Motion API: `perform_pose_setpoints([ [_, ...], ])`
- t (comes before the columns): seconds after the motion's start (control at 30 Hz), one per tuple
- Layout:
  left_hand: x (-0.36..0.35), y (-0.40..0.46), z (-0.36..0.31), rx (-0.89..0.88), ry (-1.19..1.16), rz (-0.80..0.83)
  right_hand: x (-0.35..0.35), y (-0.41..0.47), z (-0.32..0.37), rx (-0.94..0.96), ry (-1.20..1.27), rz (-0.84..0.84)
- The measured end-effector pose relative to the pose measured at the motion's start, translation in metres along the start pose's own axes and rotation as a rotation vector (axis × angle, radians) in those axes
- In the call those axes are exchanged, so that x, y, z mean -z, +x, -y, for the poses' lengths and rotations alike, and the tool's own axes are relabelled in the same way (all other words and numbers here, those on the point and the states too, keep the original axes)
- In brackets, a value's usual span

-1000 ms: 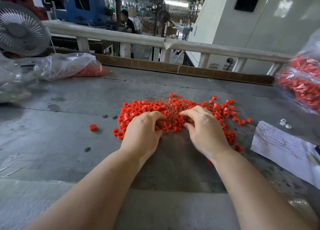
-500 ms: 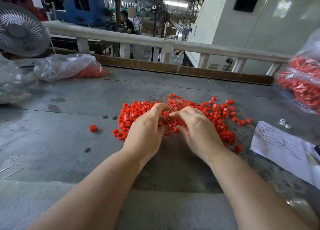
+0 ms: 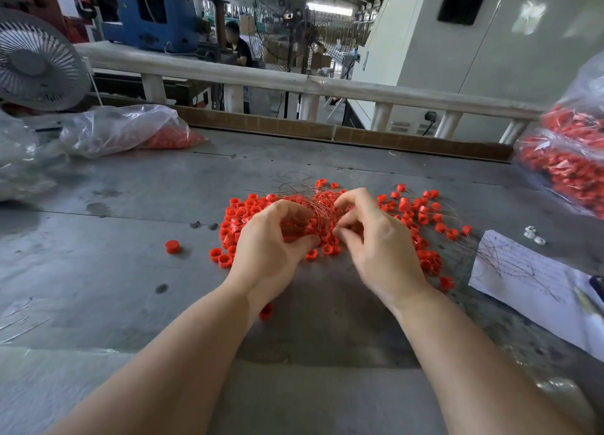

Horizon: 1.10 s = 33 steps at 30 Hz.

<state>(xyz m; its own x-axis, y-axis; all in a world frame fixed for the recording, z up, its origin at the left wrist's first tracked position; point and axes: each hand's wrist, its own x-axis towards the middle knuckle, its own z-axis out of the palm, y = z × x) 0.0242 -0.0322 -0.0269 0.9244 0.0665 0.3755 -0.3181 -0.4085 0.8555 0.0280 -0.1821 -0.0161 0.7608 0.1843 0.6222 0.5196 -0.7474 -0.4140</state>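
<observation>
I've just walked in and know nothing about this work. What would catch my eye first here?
The heap of small red caps in the middle of the grey table, tangled with thin wires. The left hand and right hand work in it with curled fingers. At the right edge, a clear bag bulges with more red parts.

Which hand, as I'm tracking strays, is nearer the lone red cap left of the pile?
Left. The left hand sits right of the lone red cap; the right hand is farther right, past the left one.
</observation>
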Motion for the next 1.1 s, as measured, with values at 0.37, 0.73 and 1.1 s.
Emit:
perform_pose_setpoints([
  [0.37,0.0001,-0.0028,-0.0067,0.075,-0.194,-0.039,0.0048,0.0021,0.0096,0.066,0.129,-0.255],
  [0.73,0.0022,-0.0012,-0.0064,0.040,-0.177,-0.081,0.0058,0.0025,0.0087,-0.041,0.085,-0.207],
  [1.1,0.0028,-0.0008,-0.0064,0.035,0.002,-0.080,0.0080,0.0035,0.0077,-0.075,0.148,-0.322],
])
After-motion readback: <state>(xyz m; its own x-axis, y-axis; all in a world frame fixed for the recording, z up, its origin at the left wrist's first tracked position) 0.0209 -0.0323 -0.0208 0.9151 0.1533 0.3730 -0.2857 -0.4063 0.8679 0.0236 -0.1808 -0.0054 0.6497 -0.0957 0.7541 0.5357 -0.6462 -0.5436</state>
